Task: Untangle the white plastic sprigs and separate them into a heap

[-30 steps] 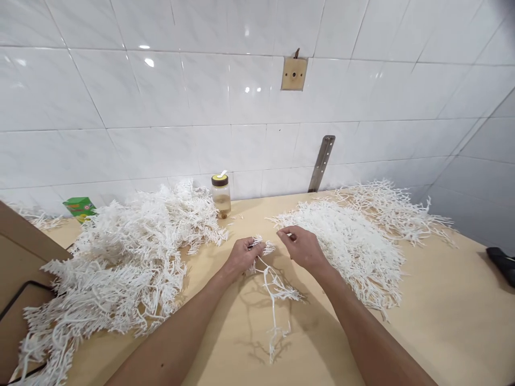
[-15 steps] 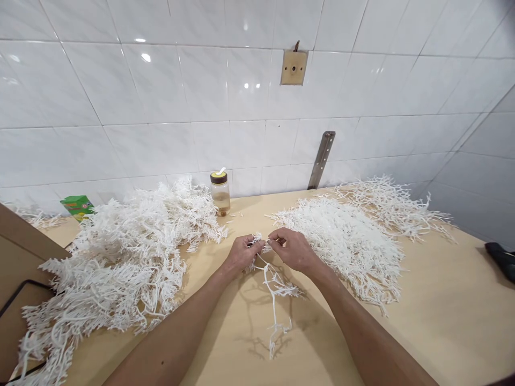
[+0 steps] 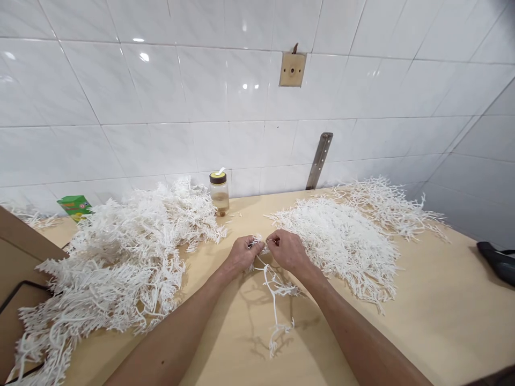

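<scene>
Over the middle of the table, my left hand (image 3: 243, 253) is closed on a white branching plastic sprig (image 3: 274, 300). The sprig's thin twigs hang down toward me, and its upper end shows between my two hands. My right hand (image 3: 286, 249) is closed in a pinch at that upper end, thumb and fingertips together. What lies inside the pinch is too small to make out. A large heap of white branched strands (image 3: 120, 262) lies to the left of my hands. To the right is a second pile of white strands (image 3: 341, 241).
A looser bunch of white strands (image 3: 394, 206) lies at the back right. Near the wall stand a lidded jar (image 3: 219, 195) and a green box (image 3: 75, 206). A metal strip (image 3: 320, 161) leans on the tiles. A black object (image 3: 497, 262) sits at the right edge, a brown board (image 3: 24, 246) at left.
My right hand has turned slightly and its fingers have closed in more at the sprig's top. My left hand keeps its hold. The view has shifted a little to the right.
</scene>
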`<state>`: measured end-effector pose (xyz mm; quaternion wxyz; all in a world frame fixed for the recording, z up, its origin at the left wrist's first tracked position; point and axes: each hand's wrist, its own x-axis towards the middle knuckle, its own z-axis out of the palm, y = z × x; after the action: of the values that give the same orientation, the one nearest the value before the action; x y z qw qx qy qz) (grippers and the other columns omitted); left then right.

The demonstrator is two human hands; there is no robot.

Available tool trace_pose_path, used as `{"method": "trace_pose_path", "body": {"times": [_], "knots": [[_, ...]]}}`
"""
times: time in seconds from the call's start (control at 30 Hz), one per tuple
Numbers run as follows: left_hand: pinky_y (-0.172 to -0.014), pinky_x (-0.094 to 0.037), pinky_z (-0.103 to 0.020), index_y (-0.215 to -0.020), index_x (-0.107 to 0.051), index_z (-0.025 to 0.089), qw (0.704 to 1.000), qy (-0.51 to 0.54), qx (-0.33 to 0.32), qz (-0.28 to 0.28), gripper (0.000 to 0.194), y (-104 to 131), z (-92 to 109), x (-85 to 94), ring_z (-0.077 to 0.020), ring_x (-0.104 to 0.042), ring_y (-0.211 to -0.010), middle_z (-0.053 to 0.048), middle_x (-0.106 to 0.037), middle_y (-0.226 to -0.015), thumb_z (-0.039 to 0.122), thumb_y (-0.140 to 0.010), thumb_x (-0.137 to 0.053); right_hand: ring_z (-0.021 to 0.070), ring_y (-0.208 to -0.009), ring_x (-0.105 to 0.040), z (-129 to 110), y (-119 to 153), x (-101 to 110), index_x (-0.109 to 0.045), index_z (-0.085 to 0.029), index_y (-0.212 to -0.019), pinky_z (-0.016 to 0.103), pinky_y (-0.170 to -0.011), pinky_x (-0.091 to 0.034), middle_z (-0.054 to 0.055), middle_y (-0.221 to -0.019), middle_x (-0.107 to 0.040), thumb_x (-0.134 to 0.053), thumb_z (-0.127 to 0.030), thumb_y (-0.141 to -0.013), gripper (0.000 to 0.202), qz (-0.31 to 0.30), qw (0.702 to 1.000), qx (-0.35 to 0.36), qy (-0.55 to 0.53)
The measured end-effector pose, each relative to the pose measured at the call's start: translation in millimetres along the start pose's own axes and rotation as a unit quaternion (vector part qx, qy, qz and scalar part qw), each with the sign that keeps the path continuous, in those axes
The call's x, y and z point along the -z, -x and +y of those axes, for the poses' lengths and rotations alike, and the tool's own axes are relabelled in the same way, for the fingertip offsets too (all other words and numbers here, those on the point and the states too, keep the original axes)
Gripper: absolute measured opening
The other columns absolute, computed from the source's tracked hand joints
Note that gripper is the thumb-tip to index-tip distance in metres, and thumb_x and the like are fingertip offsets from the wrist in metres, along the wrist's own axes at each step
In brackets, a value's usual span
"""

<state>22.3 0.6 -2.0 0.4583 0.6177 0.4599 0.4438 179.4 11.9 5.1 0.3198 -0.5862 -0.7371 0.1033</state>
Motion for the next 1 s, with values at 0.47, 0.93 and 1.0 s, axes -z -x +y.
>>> {"method": "trace_pose_path", "body": {"times": [0.47,0.93,1.0], "knots": [[-0.052,-0.032,-0.023,-0.063,-0.055,0.015,0.999,0.022,0.011,0.031,0.042,0.2,-2.6,-0.2,-0.0099,-0.041,-0.053,0.002,-0.048,-0.055,0.054,-0.073,-0.065,0.0166,-0.069,-0.063,32.8,-11.5,26.0,-0.071,-0.02,-0.086,0.032,-0.075,-0.05,0.005,-0.093,-0.072,-0.055,-0.025,-0.083,0.017,0.055,0.996,0.003,-0.072],[-0.052,-0.031,-0.023,-0.065,-0.056,0.015,1.0,0.017,0.009,0.024,0.04,0.8,-2.2,0.7,-0.0094,-0.04,-0.053,0.003,-0.048,-0.057,0.053,-0.074,-0.065,0.0167,-0.072,-0.064,9.1,-1.4,21.1,-0.071,-0.02,-0.082,0.029,-0.071,-0.049,0.004,-0.083,-0.074,-0.058,-0.032,-0.083,0.018,-0.09,0.986,0.05,-0.133],[-0.053,-0.032,-0.023,-0.065,-0.055,0.016,1.0,0.007,0.006,0.024,0.038,0.6,-2.7,0.3,-0.0094,-0.039,-0.053,0.003,-0.047,-0.057,0.051,-0.076,-0.063,0.0168,-0.072,-0.064,7.6,-0.9,21.3,-0.071,-0.019,-0.081,0.029,-0.07,-0.049,0.004,-0.082,-0.073,-0.058,-0.031,-0.082,0.017,-0.091,0.986,0.045,-0.132]]}}
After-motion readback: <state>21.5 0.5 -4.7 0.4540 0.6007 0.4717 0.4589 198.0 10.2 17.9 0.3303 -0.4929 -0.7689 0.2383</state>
